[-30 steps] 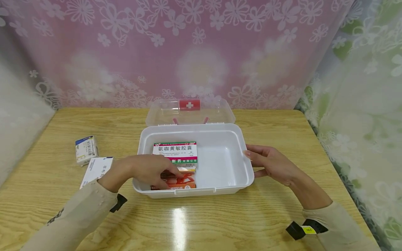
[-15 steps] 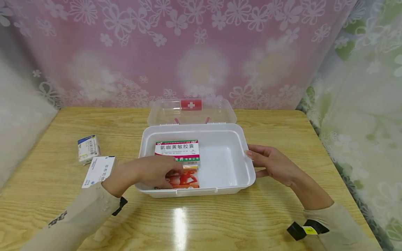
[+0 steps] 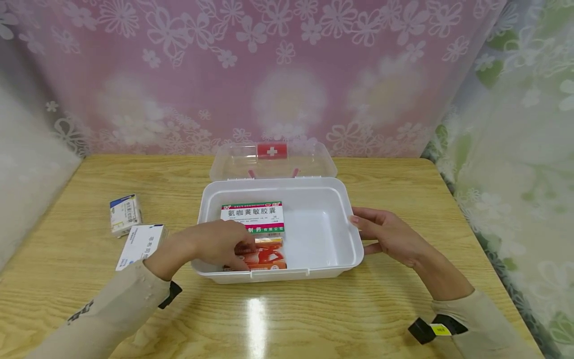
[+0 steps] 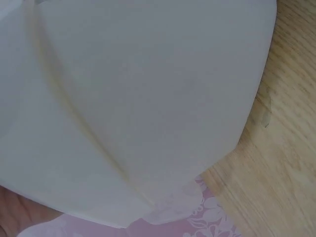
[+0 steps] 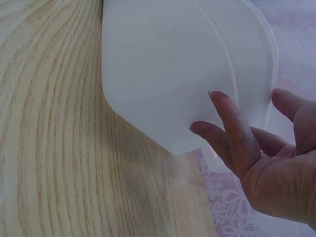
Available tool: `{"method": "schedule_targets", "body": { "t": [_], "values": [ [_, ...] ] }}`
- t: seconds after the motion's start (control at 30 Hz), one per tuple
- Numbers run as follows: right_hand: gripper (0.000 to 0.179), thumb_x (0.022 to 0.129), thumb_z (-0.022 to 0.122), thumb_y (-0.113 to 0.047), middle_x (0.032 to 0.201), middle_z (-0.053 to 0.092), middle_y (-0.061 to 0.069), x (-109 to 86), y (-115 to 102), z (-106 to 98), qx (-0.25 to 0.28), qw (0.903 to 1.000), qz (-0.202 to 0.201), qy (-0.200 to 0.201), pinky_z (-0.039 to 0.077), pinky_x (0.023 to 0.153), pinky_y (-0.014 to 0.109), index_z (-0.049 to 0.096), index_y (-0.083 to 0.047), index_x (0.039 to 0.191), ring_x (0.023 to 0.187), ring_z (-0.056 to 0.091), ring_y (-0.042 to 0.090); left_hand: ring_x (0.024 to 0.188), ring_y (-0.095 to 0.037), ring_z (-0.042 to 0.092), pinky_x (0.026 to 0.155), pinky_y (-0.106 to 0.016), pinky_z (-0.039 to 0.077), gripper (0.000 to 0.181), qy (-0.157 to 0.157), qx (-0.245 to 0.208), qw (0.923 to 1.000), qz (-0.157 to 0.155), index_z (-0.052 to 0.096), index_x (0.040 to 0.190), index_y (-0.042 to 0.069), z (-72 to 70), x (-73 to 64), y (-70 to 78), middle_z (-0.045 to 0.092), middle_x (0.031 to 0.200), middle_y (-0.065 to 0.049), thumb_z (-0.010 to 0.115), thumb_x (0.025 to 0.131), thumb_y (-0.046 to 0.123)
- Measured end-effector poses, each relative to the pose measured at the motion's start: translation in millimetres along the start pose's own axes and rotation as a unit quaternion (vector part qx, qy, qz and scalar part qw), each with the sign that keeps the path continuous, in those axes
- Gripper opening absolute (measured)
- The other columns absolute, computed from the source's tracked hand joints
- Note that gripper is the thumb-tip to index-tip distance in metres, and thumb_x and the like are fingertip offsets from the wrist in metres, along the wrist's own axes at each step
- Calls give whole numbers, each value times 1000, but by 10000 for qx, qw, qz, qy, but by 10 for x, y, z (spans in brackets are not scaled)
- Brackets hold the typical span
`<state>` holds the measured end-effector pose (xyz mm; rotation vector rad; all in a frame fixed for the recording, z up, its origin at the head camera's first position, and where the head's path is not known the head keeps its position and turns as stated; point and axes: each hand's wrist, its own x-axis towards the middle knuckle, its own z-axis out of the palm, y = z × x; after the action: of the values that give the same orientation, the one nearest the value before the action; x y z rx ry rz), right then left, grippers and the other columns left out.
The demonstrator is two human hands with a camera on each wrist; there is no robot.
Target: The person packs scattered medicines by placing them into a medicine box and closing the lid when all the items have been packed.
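A white first-aid box (image 3: 309,239) stands on the table with its clear lid (image 3: 309,162) swung back. Inside, on the left, lies a white, red and green capsule carton (image 3: 257,213). An orange-red medicine carton (image 3: 269,256) sits in front of it, close to the front wall. My left hand (image 3: 217,242) reaches over the left wall and grips the orange-red carton, hiding its left end. At the right end, my right hand (image 3: 390,234) holds the box, thumb at the rim and fingers (image 5: 229,121) on the outside wall. The left wrist view mostly shows the outer wall (image 4: 187,89).
Left of the first-aid box lie a white carton (image 3: 142,242), partly behind the left forearm, and a small white-and-blue carton (image 3: 125,214) farther back. A pink floral curtain (image 3: 287,85) hangs behind the table (image 3: 394,184).
The orange-red carton has shifted slightly right inside the box, while my left hand has drawn back a little left, showing more of it. The right hand keeps its place.
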<state>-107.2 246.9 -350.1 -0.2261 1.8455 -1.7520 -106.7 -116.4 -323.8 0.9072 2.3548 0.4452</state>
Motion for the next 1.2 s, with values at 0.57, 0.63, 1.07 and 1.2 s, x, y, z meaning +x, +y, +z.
{"method": "schedule_targets", "body": {
  "t": [0.57, 0.63, 1.07, 1.2],
  "values": [
    [56, 101, 51, -21, 135, 49, 24, -8, 7, 5, 63, 9999, 50, 116, 53, 78, 51, 31, 4, 146, 110, 58, 38, 76, -12, 49, 69, -28, 44, 23, 13, 96, 9992, 395, 64, 106, 15, 62, 186, 169, 56, 83, 7, 71, 87, 27],
    [55, 101, 51, -21, 136, 48, 24, -6, 9, 4, 63, 9999, 48, 115, 53, 78, 51, 31, 4, 146, 111, 58, 39, 73, -10, 48, 68, -28, 42, 28, -70, 361, 9993, 65, 61, 109, 16, 72, 215, 206, 54, 80, 7, 70, 88, 32],
    [54, 101, 50, -22, 137, 47, 25, 25, 38, -3, 146, 9998, 84, 115, 52, 78, 53, 31, 2, 147, 111, 57, 39, 72, -7, 50, 68, -24, 44, 45, -513, -154, 9966, 619, 51, 138, 11, 120, 321, 228, 55, 79, 7, 58, 96, 24],
    [55, 101, 50, -22, 137, 47, 25, 24, 34, 1, 135, 9997, 112, 142, 52, 78, 52, 31, 1, 147, 111, 58, 38, 75, -6, 51, 70, -23, 45, 44, -382, -269, 9971, 604, 52, 138, 13, 143, 355, 260, 57, 81, 8, 60, 95, 24]
  ]
}}
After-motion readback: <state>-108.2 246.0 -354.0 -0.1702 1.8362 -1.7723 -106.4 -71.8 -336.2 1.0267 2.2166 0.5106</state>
